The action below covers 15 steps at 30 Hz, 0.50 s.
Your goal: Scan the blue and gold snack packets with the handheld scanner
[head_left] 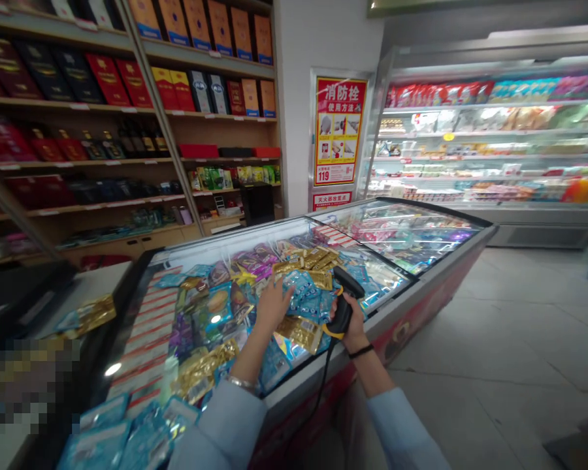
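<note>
My right hand (355, 323) is wrapped round the handle of a black and yellow barcode scanner (345, 303). A cable hangs down from the scanner's base. My left hand (273, 303) lies at the left edge of a pile of blue packets (304, 294), its fingers apart and touching them. Gold packets (316, 258) lie just behind the pile, and another gold packet (301, 331) lies in front of it. All of these rest on the glass top of a chest freezer (406, 284). More gold packets (206, 372) lie left of my left forearm.
Blue packets (122, 434) are heaped at the lower left, near a counter with a gold packet (95, 313). Shelves of boxed goods (110, 78) stand behind on the left. A refrigerated display (494, 137) stands at the back right. Tiled floor (509, 326) runs along the freezer's right side.
</note>
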Each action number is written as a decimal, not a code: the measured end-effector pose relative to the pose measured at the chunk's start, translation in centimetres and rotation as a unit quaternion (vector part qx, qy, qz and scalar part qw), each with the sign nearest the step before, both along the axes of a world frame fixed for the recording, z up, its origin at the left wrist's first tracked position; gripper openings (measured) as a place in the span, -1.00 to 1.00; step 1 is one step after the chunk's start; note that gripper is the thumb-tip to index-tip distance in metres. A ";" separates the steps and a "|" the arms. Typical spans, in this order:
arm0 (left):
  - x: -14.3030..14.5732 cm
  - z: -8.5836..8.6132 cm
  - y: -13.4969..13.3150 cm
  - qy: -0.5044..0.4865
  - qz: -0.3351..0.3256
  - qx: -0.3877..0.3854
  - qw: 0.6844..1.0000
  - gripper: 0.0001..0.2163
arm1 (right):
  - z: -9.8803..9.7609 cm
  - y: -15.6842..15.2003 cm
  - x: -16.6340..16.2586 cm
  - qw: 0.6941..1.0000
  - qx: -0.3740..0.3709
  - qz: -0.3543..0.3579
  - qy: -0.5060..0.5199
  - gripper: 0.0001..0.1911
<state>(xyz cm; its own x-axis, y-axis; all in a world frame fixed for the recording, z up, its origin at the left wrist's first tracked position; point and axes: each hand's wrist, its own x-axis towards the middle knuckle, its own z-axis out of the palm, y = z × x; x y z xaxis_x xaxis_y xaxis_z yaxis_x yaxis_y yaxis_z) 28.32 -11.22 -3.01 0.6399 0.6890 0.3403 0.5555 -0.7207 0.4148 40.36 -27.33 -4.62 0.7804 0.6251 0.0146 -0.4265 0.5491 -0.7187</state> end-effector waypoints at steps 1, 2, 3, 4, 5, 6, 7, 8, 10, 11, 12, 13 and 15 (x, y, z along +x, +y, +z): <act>-1.1 0.8 0.8 -0.003 0.004 -0.017 1.000 -0.53 | 0.0 -0.1 0.0 1.000 0.004 0.001 -0.004 -0.68; -2.4 1.7 1.6 -0.002 0.009 -0.034 0.999 -0.56 | 0.1 -0.2 -0.1 1.000 0.006 0.003 -0.008 -0.69; -4.0 2.5 2.4 0.003 0.014 -0.049 0.999 -0.58 | 0.1 -0.4 -0.1 1.000 0.006 0.007 -0.012 -0.69; -5.7 3.3 3.2 0.012 0.018 -0.064 0.998 -0.59 | 0.1 -0.4 -0.2 1.000 0.006 0.012 -0.018 -0.68; -7.6 4.1 4.0 0.024 0.021 -0.077 0.997 -0.59 | 0.1 -0.5 -0.3 1.000 0.007 0.017 -0.024 -0.68; -9.5 4.8 4.7 0.034 0.026 -0.090 0.995 -0.59 | 0.1 -0.4 -0.5 0.999 0.009 0.023 -0.030 -0.67; -11.5 5.4 5.4 0.042 0.032 -0.103 0.993 -0.58 | 0.2 -0.3 -0.8 0.999 0.014 0.030 -0.034 -0.67; -13.5 6.0 6.0 0.048 0.038 -0.116 0.991 -0.57 | 0.4 -0.1 -1.2 0.998 0.021 0.039 -0.037 -0.68; -17.3 6.9 6.9 0.057 0.041 -0.137 0.988 -0.53 | 1.1 0.6 -2.2 0.996 0.036 0.070 -0.041 -0.70; -19.0 7.3 7.2 0.065 0.037 -0.147 0.986 -0.50 | 1.6 1.1 -2.9 0.994 0.041 0.091 -0.043 -0.71; -20.5 7.5 7.4 0.078 0.030 -0.158 0.984 -0.48 | 2.2 1.7 -3.7 0.992 0.045 0.113 -0.045 -0.72; -21.8 7.6 7.5 0.096 0.021 -0.171 0.980 -0.46 | 2.8 2.4 -4.5 0.988 0.047 0.136 -0.049 -0.72; -23.4 7.6 7.3 0.138 0.002 -0.200 0.970 -0.48 | 4.1 4.0 -6.3 0.981 0.047 0.181 -0.061 -0.73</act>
